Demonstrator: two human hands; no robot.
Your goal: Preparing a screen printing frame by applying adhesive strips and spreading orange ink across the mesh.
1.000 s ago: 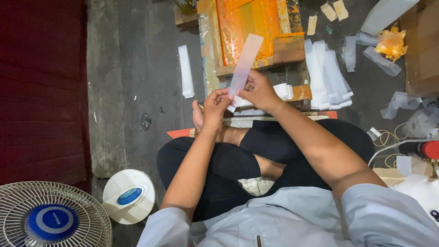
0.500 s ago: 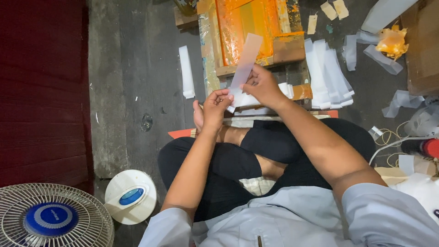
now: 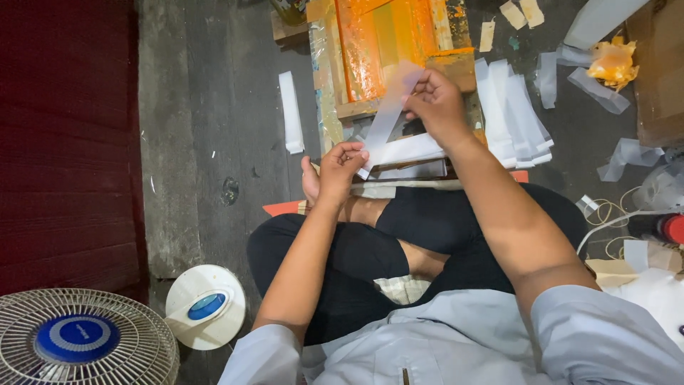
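Right hand [image 3: 436,105] now lifted farther over the orange-stained frame [image 3: 385,50], pinching the top of a translucent strip [image 3: 388,117]; left hand [image 3: 340,165] pinching its lower end (strip stretched straighter than before), above the white strip stack [image 3: 516,114].

The right hand [image 3: 436,105] is covering the upper end of the pale strip [image 3: 388,117], so its grip there is not showing, and the left hand [image 3: 339,170] is hiding the lower end. The bottom edge is cutting off the fan [image 3: 78,341], while the top edge is cropping the orange-stained frame [image 3: 385,50].
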